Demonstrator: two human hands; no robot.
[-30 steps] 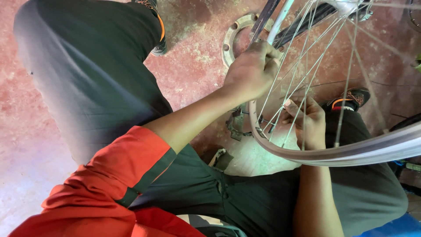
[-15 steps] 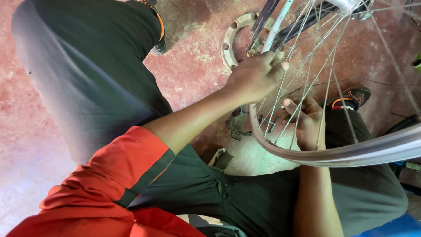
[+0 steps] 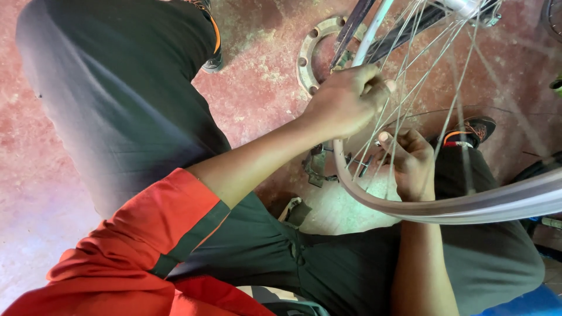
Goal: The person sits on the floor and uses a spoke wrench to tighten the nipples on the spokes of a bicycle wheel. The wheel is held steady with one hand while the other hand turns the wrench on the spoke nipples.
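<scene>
Shifted slightly along the rim [image 3: 468, 205], left hand [image 3: 345, 102] pinching the spokes [image 3: 410, 88], right hand [image 3: 413, 164] curled on another; wheel over lap, truing midway, spokes remaining.

The wheel rim [image 3: 468, 205] is cut off by the right and top edges; the hub [image 3: 465, 7] shows only partly at the top edge. The left hand [image 3: 345, 102] hides its fingertips and whatever its grip closes on. The right hand [image 3: 413, 164] sits behind blurred spokes [image 3: 410, 76]; its grip cannot be determined.
</scene>
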